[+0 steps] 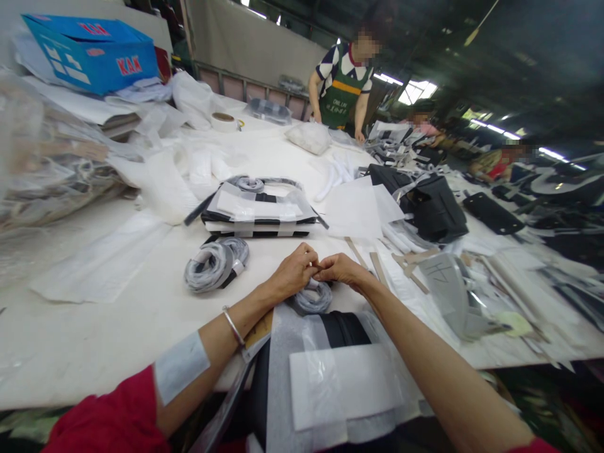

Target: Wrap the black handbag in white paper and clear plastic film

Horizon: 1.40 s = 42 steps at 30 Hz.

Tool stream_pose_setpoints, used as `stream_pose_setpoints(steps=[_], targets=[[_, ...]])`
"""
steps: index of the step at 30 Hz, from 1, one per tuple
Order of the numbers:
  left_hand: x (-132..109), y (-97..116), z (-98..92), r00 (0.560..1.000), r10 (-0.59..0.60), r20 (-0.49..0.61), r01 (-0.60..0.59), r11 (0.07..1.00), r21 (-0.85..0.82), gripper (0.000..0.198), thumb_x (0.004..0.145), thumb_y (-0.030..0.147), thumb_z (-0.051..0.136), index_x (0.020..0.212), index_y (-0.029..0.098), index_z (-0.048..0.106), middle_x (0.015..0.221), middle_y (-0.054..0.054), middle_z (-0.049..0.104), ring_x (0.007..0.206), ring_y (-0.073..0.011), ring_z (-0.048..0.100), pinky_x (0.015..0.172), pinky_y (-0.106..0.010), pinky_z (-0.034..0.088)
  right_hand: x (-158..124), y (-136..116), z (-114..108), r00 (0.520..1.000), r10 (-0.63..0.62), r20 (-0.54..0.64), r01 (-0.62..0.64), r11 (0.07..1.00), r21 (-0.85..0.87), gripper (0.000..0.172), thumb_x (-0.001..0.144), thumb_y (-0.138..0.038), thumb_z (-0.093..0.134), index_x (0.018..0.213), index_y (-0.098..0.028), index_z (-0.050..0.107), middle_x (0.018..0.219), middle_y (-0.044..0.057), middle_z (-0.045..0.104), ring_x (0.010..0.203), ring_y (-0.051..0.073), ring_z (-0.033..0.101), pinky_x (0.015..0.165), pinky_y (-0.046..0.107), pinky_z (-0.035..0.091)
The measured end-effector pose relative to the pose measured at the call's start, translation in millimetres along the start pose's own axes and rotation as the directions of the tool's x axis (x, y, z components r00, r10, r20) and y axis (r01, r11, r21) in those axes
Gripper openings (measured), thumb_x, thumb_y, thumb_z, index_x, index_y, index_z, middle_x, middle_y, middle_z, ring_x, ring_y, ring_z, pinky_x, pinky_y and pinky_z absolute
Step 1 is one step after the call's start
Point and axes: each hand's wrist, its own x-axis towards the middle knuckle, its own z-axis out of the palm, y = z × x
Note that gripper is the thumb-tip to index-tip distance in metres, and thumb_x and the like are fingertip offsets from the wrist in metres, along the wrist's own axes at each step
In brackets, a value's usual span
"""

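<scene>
My left hand (296, 270) and my right hand (340, 272) meet over the table, fingers pinched close together. What is between the fingertips is too small to make out. Just under them lies a coiled strap (313, 298) in greyish wrapping. Nearest to me is a black bag (346, 328), partly covered with white paper and clear film, its lower part cut off by the frame. Another wrapped coil of strap (212, 267) rests to the left of my hands. Behind it lies a flat black bag (259, 217) with white sheets taped over it.
A blue box (99, 56) and plastic-wrapped bundles (56, 170) occupy the left side. White paper sheets (353, 207), brown strips (377, 267) and black bag pieces (431, 207) lie to the right. Across the white table (108, 340) stands a person in a green apron (340, 100).
</scene>
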Motion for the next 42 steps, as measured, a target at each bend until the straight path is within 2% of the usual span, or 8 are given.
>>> stream_pose_setpoints(steps=[6, 10, 13, 17, 22, 30, 39, 42], targets=[[-1.2, -0.6, -5.8, 0.995, -0.078, 0.055, 0.078, 0.997, 0.003, 0.018, 0.078, 0.022, 0.062, 0.092, 0.021, 0.049, 0.087, 0.002, 0.055, 0.078, -0.0169, 0.053, 0.07, -0.029, 0.043, 2.9, 8.3, 5.2, 0.992, -0.098, -0.08, 0.094, 0.994, -0.05, 0.023, 0.056, -0.036, 0.078, 0.062, -0.016, 0.067, 0.054, -0.005, 0.054, 0.058, 0.01, 0.042, 0.058, 0.027, 0.031], [-4.8, 1.9, -15.0, 0.998, 0.053, 0.036, -0.056, 0.995, 0.086, 0.025, 0.074, 0.013, 0.057, 0.096, 0.021, 0.047, 0.097, 0.0, 0.052, 0.089, -0.0177, 0.051, 0.08, -0.03, 0.043, 2.9, 11.5, 6.0, 0.987, -0.13, -0.099, 0.125, 0.991, -0.05, 0.026, 0.058, -0.039, 0.077, 0.068, -0.016, 0.068, 0.059, -0.004, 0.057, 0.06, 0.011, 0.045, 0.061, 0.027, 0.034], [-6.1, 4.7, -22.9, 0.983, 0.112, 0.149, -0.129, 0.985, 0.116, 0.022, 0.074, 0.014, 0.059, 0.094, 0.021, 0.052, 0.102, -0.001, 0.05, 0.093, -0.0178, 0.052, 0.086, -0.03, 0.044, 4.1, 8.9, 4.0, 0.991, -0.105, -0.083, 0.102, 0.994, -0.043, 0.029, 0.055, -0.04, 0.078, 0.064, -0.017, 0.064, 0.059, -0.004, 0.056, 0.058, 0.01, 0.043, 0.059, 0.026, 0.033], [-6.6, 6.1, -29.1, 0.959, 0.06, 0.276, -0.118, 0.974, 0.196, 0.024, 0.076, 0.019, 0.064, 0.099, 0.024, 0.059, 0.103, 0.0, 0.052, 0.092, -0.0179, 0.055, 0.084, -0.028, 0.045, 6.4, 2.3, 1.3, 0.998, -0.048, -0.033, 0.047, 0.998, -0.048, 0.03, 0.052, -0.038, 0.079, 0.059, -0.018, 0.057, 0.053, -0.006, 0.051, 0.053, 0.008, 0.038, 0.054, 0.025, 0.027], [-8.7, 7.2, -28.5, 0.96, 0.032, 0.277, -0.127, 0.935, 0.331, 0.028, 0.078, 0.016, 0.062, 0.104, 0.027, 0.061, 0.098, 0.0, 0.055, 0.088, -0.018, 0.058, 0.079, -0.026, 0.044, 1.9, -3.1, 0.8, 1.0, -0.022, 0.011, 0.023, 0.997, -0.067, 0.031, 0.055, -0.04, 0.076, 0.06, -0.017, 0.057, 0.05, -0.007, 0.046, 0.051, 0.007, 0.032, 0.051, 0.025, 0.021], [-8.9, 7.5, -27.2, 0.961, 0.018, 0.275, -0.116, 0.932, 0.344, 0.031, 0.081, 0.015, 0.062, 0.108, 0.028, 0.066, 0.103, -0.001, 0.061, 0.092, -0.019, 0.063, 0.084, -0.027, 0.046, -3.4, -5.8, -1.3, 0.999, -0.048, 0.016, 0.05, 0.992, -0.113, 0.035, 0.06, -0.045, 0.075, 0.055, -0.017, 0.055, 0.046, -0.008, 0.04, 0.048, 0.006, 0.027, 0.05, 0.027, 0.017], [-0.8, -8.9, -21.9, 0.952, -0.002, 0.306, -0.101, 0.942, 0.32, 0.019, 0.08, 0.02, 0.063, 0.097, 0.024, 0.069, 0.099, -0.002, 0.067, 0.093, -0.0213, 0.065, 0.084, -0.029, 0.045, -5.6, 2.5, 14.7, 0.949, -0.123, -0.289, 0.071, 0.98, -0.184, 0.005, 0.062, -0.021, 0.073, 0.065, -0.02, 0.069, 0.058, -0.006, 0.059, 0.059, 0.01, 0.05, 0.054, 0.022, 0.034], [5.0, -16.1, -18.6, 0.96, -0.014, 0.281, -0.088, 0.934, 0.346, 0.016, 0.08, 0.024, 0.062, 0.094, 0.025, 0.07, 0.096, -0.002, 0.068, 0.09, -0.0229, 0.066, 0.082, -0.031, 0.046, -0.9, 5.6, 17.3, 0.934, -0.138, -0.33, 0.098, 0.986, -0.137, 0.012, 0.062, -0.02, 0.074, 0.073, -0.024, 0.073, 0.069, -0.007, 0.067, 0.068, 0.012, 0.059, 0.062, 0.022, 0.043]])
